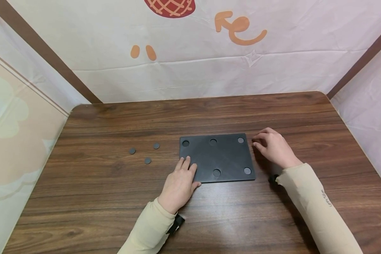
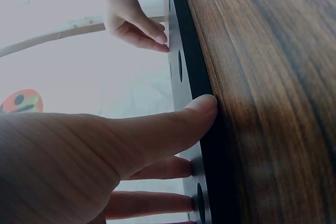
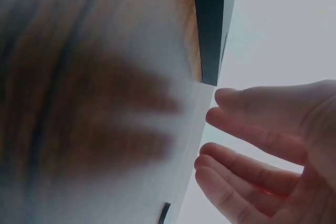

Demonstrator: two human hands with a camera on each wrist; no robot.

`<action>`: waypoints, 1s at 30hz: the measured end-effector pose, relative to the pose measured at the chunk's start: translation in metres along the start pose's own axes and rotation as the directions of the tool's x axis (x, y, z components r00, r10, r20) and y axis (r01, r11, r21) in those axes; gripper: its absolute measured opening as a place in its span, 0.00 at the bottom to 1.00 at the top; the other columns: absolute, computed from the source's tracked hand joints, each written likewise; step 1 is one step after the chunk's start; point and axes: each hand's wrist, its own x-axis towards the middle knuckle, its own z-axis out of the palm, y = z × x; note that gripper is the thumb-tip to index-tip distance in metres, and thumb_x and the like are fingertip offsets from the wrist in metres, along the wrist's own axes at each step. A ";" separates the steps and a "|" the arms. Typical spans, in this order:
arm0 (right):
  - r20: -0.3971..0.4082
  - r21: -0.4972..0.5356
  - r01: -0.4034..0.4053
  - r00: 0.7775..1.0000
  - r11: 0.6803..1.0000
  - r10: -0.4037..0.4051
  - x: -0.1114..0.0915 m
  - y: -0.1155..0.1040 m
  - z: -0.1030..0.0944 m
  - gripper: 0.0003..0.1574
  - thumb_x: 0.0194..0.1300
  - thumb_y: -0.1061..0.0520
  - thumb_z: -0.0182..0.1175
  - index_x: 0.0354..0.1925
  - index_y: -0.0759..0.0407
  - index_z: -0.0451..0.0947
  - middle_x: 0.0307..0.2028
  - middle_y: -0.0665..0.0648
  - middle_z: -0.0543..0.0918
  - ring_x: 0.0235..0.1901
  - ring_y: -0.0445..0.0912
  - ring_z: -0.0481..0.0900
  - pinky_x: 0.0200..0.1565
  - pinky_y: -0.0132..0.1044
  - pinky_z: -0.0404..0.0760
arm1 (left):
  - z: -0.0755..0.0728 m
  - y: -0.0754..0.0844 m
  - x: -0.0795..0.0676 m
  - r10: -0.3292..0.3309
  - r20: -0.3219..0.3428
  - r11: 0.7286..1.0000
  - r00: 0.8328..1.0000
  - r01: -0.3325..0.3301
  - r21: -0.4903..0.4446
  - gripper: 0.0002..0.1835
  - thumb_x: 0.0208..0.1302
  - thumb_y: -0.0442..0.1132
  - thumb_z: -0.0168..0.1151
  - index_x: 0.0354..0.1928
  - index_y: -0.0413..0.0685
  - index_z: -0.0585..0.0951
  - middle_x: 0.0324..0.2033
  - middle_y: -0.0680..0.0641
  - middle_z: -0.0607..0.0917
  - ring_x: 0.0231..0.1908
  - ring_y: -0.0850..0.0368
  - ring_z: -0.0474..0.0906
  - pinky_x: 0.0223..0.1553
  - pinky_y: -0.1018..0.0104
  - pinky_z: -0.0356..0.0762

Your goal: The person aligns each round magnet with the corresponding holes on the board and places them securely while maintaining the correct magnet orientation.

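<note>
A flat black rectangular board [image 1: 225, 155] with round recesses lies on the table. Its two right-hand circles look lighter grey than the others. My left hand [image 1: 179, 185] rests on the board's near left corner, fingers straight on top and thumb against the front edge; it hides that corner. Just off the board's right edge is my right hand [image 1: 274, 148], fingers loosely bent. The right wrist view shows nothing between its fingertips [image 3: 226, 98]. Left of the board lie three small dark grey discs, one nearest the board [image 1: 156, 145], one in front [image 1: 147, 161] and one farther left [image 1: 132, 151].
The brown wood-grain table [image 1: 92, 183] extends on all sides of the board. Behind it hangs a pale printed cloth [image 1: 190, 77], with more cloth at both sides. Black straps [image 1: 176, 224] sit at both wrists.
</note>
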 end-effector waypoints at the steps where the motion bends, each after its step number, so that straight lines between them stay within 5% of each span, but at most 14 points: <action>1: 0.004 -0.005 -0.001 1.000 1.000 0.001 0.000 0.001 0.000 0.16 0.63 0.61 0.61 0.48 0.69 0.81 0.45 0.67 0.78 0.46 0.60 0.77 0.48 0.55 0.75 | 0.000 0.000 0.000 -0.001 -0.001 1.000 1.000 0.001 0.001 0.26 0.54 0.46 0.71 0.52 0.39 0.80 0.59 0.32 0.75 0.61 0.37 0.71 0.42 0.53 0.83; 12: 0.045 -0.026 -0.027 0.999 0.999 0.028 -0.005 0.010 -0.003 0.19 0.63 0.61 0.61 0.50 0.72 0.79 0.50 0.71 0.77 0.53 0.65 0.71 0.56 0.59 0.68 | 0.000 0.000 0.000 -0.002 -0.001 1.000 1.000 0.002 -0.005 0.25 0.55 0.46 0.71 0.51 0.39 0.80 0.59 0.32 0.75 0.62 0.36 0.70 0.40 0.52 0.83; 30: 0.053 -0.010 -0.102 0.993 0.995 0.102 -0.008 0.021 -0.011 0.20 0.63 0.62 0.60 0.52 0.71 0.78 0.48 0.72 0.77 0.49 0.65 0.74 0.52 0.60 0.71 | -0.001 0.000 0.000 -0.003 0.001 1.000 1.000 0.003 -0.001 0.26 0.54 0.47 0.71 0.52 0.39 0.79 0.59 0.32 0.75 0.62 0.36 0.70 0.39 0.52 0.83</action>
